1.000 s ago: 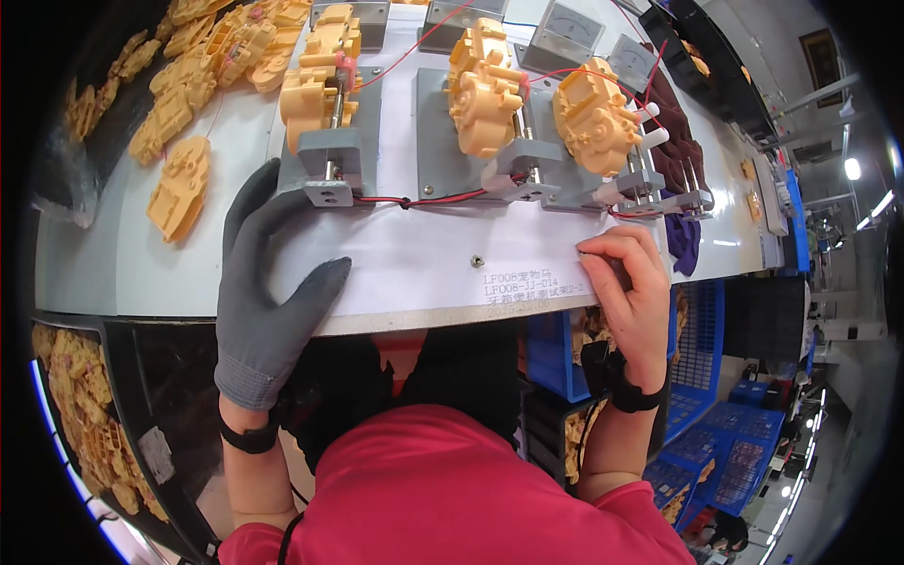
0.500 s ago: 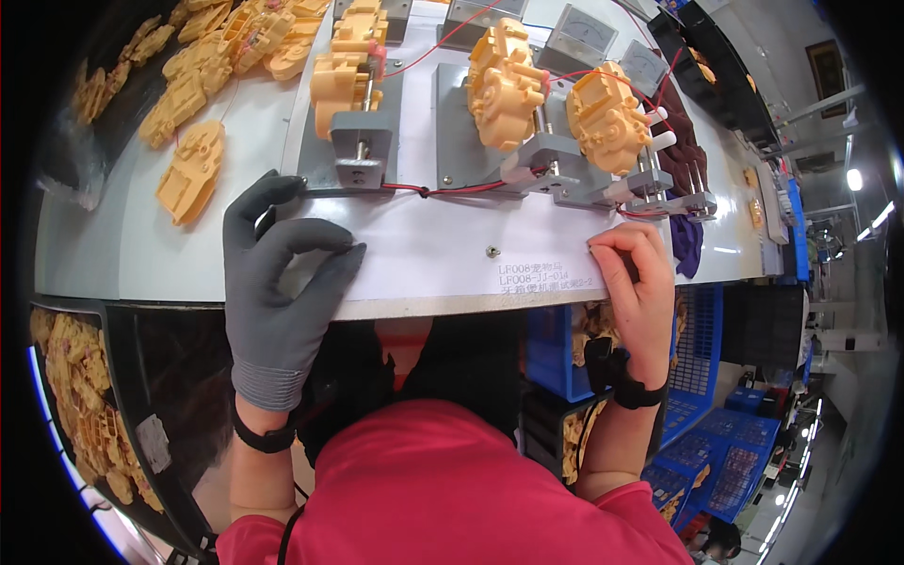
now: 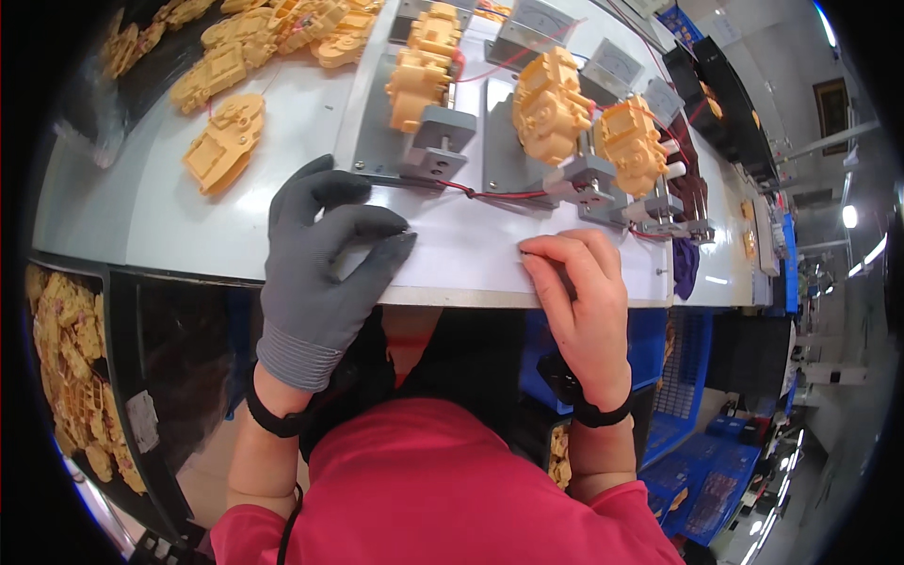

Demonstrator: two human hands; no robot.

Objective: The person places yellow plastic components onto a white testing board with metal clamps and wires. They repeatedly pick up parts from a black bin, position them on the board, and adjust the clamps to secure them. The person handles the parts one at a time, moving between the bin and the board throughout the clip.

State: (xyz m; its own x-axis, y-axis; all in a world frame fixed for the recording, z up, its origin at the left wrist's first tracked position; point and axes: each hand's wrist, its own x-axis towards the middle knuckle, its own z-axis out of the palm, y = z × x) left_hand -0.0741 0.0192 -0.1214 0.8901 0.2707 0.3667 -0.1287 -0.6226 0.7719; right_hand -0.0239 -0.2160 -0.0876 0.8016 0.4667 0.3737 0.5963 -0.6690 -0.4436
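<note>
My left hand [image 3: 320,268], in a grey knit glove, hovers at the near edge of the white board [image 3: 461,287]. Its thumb and index fingertips come together in a pinch; a tiny glint shows there, too small to name. Bare, my right hand [image 3: 584,292] is over the same edge, thumb and index pressed together, with a small dark speck at the tips. Beyond the hands, orange plastic gearbox-like housings sit on grey metal fixtures: a left one [image 3: 419,89], a middle one [image 3: 549,108] and a right one [image 3: 631,146]. Red and black wires [image 3: 508,196] run along the fixtures.
One loose orange housing [image 3: 224,146] lies at left, before a heap of similar parts [image 3: 226,56]. Meters [image 3: 537,33] stand behind the fixtures. A black crate [image 3: 71,367] of orange parts is at lower left, with blue crates [image 3: 702,461] at lower right.
My right hand has moved left across the board toward my left hand, still pinched. The whole view has shifted, so the fixtures appear farther right.
</note>
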